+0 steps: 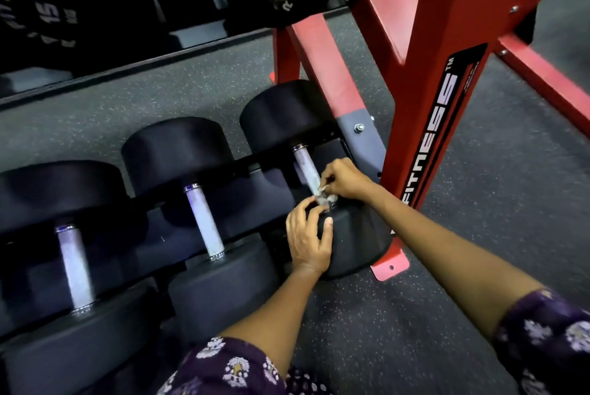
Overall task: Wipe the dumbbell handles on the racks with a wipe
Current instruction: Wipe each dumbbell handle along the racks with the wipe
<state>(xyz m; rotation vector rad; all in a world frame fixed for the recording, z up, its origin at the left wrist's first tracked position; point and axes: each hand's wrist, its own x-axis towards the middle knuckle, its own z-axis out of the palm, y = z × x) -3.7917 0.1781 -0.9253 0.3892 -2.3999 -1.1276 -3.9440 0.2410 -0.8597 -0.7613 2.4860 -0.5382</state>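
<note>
Three black dumbbells lie side by side on the bottom rack, each with a pale metal handle. On the rightmost handle (pixel 303 165), my right hand (pixel 343 179) pinches a small crumpled wipe (pixel 324 195) against the near end. My left hand (pixel 308 236) rests on that dumbbell's near head (pixel 354 241), its fingers curled over the top edge toward the wipe. The middle handle (pixel 204 222) and the left handle (pixel 75 267) are bare and untouched.
The rack's red upright (pixel 447 101) with a "FITNESS" label stands right beside my right wrist, its red foot plate (pixel 391 267) on the speckled grey floor (pixel 479 219). Above, an upper shelf holds 15 kg dumbbells (pixel 48 14).
</note>
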